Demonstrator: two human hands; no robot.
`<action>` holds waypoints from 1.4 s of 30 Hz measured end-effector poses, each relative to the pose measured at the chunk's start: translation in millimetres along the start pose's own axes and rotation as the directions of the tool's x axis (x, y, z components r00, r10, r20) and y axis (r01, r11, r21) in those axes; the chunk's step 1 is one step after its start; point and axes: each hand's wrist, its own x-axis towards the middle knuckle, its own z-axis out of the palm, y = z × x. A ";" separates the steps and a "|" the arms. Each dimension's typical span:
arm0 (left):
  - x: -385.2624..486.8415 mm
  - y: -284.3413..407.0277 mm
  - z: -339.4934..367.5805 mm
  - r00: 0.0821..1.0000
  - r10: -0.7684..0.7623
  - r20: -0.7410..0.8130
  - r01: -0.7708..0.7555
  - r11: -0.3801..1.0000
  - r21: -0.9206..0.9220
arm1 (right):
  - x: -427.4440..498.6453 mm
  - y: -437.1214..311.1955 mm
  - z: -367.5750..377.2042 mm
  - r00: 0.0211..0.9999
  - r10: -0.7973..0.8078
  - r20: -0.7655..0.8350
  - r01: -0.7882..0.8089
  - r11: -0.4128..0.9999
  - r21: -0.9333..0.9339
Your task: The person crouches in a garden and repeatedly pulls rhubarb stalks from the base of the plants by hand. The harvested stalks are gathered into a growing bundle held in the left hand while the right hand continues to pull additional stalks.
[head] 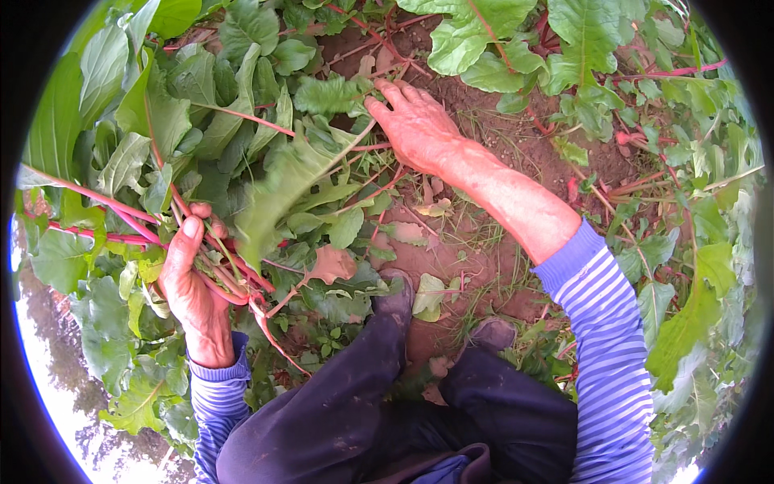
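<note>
My left hand (196, 272) grips a bunch of leafy greens by their red and pale stems (227, 272), thumb on top. Broad green leaves (175, 115) of the bunch fan out up and to the left, and a thin red root or stalk end (275, 342) dangles below. Farther out, my right hand (417, 121) reaches palm down into low plants over the soil. A blurred green leaf (281, 187) slants between the hands; its pale stem runs up to the right hand's fingers. What lies under that palm is hidden.
Red-brown soil (484, 242) with grass and withered leaves lies between the plants. My shoes, one at the left (393, 296) and one at the right (493, 333), stand on it. More red-stemmed plants grow at the top (580, 42) and along the right (659, 254).
</note>
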 end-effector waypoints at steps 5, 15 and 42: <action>-0.5 -6.3 -4.1 0.978 -0.013 -0.209 0.011 1.000 -0.011 | -12.6 -4.0 3.3 0.934 0.234 -0.269 -0.167 0.954 0.247; 0.6 -10.8 -19.8 0.986 0.045 -0.158 -0.045 0.999 0.003 | 14.5 11.3 41.3 0.982 0.163 -0.097 -0.152 0.983 0.106; 0.3 -17.0 -18.4 0.994 -0.039 -0.106 0.044 0.998 0.041 | 31.9 27.5 14.8 0.921 0.378 -0.094 -0.336 0.892 0.302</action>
